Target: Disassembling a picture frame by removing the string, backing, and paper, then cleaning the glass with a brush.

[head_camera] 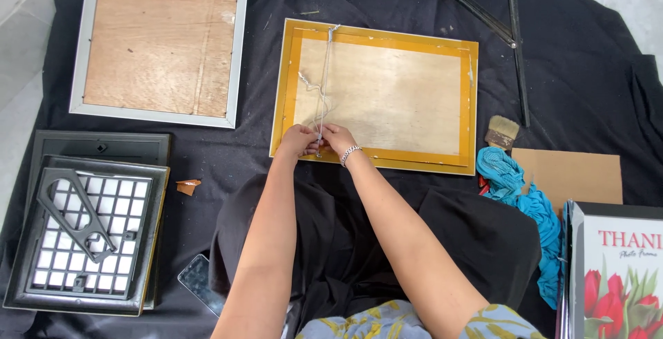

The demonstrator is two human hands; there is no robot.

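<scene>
— So where are the hands?
— Both at the near edge of the yellow-bordered frame (387,93), which lies face down on the black cloth (587,69). The left hand (298,140) and right hand (340,138) each pinch the grey string (322,83) between fingertips, close together.
— And around it?
— A silver frame (157,42) far left, a paintbrush (502,132) and a teal rag (514,183) right

You see a matt plywood backing (387,97) edged in glossy yellow tape, thin pale string (322,83) on it, over matt black cloth (587,76).
</scene>
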